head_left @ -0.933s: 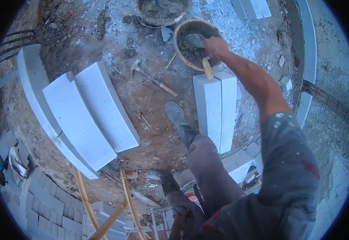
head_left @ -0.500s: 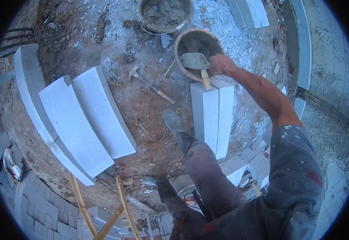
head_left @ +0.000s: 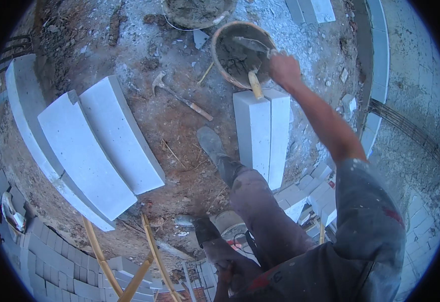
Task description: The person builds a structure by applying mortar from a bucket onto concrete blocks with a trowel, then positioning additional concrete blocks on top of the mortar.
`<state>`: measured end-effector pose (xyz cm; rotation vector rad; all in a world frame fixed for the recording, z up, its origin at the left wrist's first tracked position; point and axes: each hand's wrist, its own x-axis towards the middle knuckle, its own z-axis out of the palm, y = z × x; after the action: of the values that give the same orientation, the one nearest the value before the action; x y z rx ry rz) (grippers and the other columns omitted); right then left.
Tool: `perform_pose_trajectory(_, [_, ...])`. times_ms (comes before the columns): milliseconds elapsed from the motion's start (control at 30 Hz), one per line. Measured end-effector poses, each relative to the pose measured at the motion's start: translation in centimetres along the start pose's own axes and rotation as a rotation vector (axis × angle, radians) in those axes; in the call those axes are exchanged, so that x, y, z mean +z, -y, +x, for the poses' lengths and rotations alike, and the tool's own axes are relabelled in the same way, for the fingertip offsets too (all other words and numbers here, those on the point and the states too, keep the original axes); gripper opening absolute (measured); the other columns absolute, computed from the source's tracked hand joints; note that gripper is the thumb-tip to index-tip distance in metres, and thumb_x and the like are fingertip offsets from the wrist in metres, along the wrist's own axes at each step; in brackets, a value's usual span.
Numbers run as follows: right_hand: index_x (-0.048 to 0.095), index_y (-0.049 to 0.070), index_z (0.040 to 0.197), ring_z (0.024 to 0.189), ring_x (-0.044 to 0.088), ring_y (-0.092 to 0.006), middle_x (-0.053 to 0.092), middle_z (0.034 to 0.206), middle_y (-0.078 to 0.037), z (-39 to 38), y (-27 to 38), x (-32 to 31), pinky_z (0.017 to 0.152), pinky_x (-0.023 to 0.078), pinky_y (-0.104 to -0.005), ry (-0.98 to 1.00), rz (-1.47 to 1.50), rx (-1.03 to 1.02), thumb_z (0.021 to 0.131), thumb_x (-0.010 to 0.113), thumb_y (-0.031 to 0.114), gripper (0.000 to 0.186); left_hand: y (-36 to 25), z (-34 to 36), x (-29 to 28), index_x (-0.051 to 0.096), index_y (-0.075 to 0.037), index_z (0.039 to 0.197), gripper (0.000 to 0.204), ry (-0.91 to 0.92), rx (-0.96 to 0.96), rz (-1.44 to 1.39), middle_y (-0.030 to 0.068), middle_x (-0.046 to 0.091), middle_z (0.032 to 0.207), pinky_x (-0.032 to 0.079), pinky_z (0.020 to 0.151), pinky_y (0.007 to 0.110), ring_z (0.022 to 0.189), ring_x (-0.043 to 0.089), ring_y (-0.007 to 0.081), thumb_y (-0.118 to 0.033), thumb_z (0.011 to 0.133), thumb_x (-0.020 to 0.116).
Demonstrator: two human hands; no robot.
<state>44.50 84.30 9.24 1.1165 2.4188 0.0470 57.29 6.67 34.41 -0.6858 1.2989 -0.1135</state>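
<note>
My right hand is closed around the handle of a trowel, its blade tilted nearly edge-on over the wet grey mortar. The mortar lies in a round bucket with a pale, crusted rim. A second tool, of which I see only the wooden handle, leans out over the bucket's near rim. Just in front of that handle stand two pale blocks, side by side. My left hand is low by my thigh, dark and partly hidden; its fingers cannot be made out.
Another mortar bucket stands beyond the first. A hammer lies on the dirt left of my boot. Large pale blocks lie at the left, near wooden poles. Several smaller blocks are piled by my right side.
The trowel has turned from lying flat with mortar on its blade to nearly edge-on, farther into the bucket. The wooden handle behind it now shows more. The whole view has shifted slightly.
</note>
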Motion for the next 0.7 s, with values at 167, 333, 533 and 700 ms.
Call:
perform_pose_trajectory(167, [0.064, -0.005, 0.101, 0.102, 0.060, -0.0498, 0.062, 0.109, -0.033, -21.1, -0.8, 4.8, 0.089, 0.048, -0.0540, 0.105, 0.414, 0.335, 0.096, 0.056, 0.042, 0.048, 0.9, 1.7, -0.7, -0.009, 0.002, 0.156, 0.141, 0.007, 0.076, 0.009, 0.0426, 0.022, 0.152, 0.033, 0.115, 0.043, 0.141, 0.034, 0.0487, -0.076, 0.070, 0.072])
perform_pose_trajectory(333, [0.068, -0.005, 0.090, 0.078, 0.069, -0.0461, 0.067, 0.077, -0.030, -37.5, 1.6, 15.1, 0.070, 0.053, -0.0527, 0.295, 0.597, 0.720, 0.093, 0.058, 0.053, 0.059, 2.3, 3.1, -1.5, -0.009, 0.003, 0.155, 0.142, 0.021, 0.023, 0.070, 0.0426, 0.023, 0.151, 0.034, 0.115, 0.043, 0.141, 0.034, 0.0486, -0.076, 0.069, 0.072])
perform_pose_trajectory(533, [0.065, -0.006, 0.107, 0.113, 0.060, -0.0445, 0.063, 0.115, -0.033, -37.5, 1.2, 18.1, 0.097, 0.046, -0.0487, 0.420, 0.145, 0.663, 0.088, 0.061, 0.060, 0.069, 4.8, 4.8, -1.9, -0.009, 0.003, 0.155, 0.143, 0.049, 0.027, 0.010, 0.0425, 0.025, 0.150, 0.035, 0.114, 0.042, 0.139, 0.038, 0.0478, -0.074, 0.068, 0.075])
perform_pose_trajectory(700, [0.063, -0.009, 0.103, 0.098, 0.062, -0.0454, 0.065, 0.101, -0.028, -21.4, -0.4, 10.4, 0.088, 0.048, -0.0507, -0.082, 0.580, 0.392, 0.093, 0.065, 0.038, 0.048, 3.8, 5.2, -0.8, -0.008, 0.003, 0.155, 0.143, 0.046, 0.104, -0.068, 0.0420, 0.022, 0.152, 0.034, 0.115, 0.043, 0.140, 0.035, 0.0483, -0.073, 0.068, 0.076])
